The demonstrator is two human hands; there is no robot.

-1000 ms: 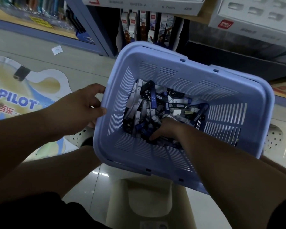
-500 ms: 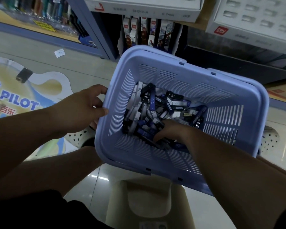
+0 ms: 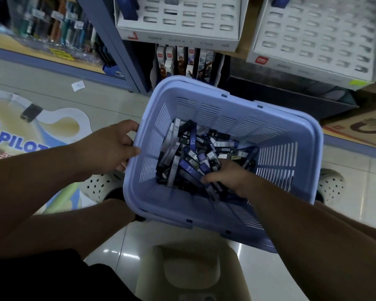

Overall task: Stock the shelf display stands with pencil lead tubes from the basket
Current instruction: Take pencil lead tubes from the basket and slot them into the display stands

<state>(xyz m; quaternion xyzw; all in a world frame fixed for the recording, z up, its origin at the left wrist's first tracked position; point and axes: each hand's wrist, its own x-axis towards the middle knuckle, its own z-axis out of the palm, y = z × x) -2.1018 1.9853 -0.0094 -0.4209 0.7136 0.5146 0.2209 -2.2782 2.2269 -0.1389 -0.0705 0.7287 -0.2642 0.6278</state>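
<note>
The basket (image 3: 204,86) is held tilted above a pale stool (image 3: 193,268), below the shelf where two white stands (image 3: 178,29) with rows of mostly vacant slots are set. The left hand (image 3: 109,146) is closed on the basket's left rim, thumb over the edge and fingers curled under it. The tubes (image 3: 192,146) lie in a loose, crossed heap on the basket floor, dark, blue and white ones mixed, some marked HB. The right hand (image 3: 228,179) is sunk into the near side of that heap; its grip appears to be clamped round a small bunch of tubes, with the thumb laid across blue ones, though the fingertips are hidden among them. The step in hand is judged to be the gathering of a handful for the stands. It would be done well if only a few tubes were taken at once, lined up parallel in the grip, so that each could be fed into a slot singly. The bunch should be lifted straight up, clear of the crossed tubes, lest others be dragged over the rim. The basket should be levelled by the left hand, since its tilt lets the heap slide.
</note>
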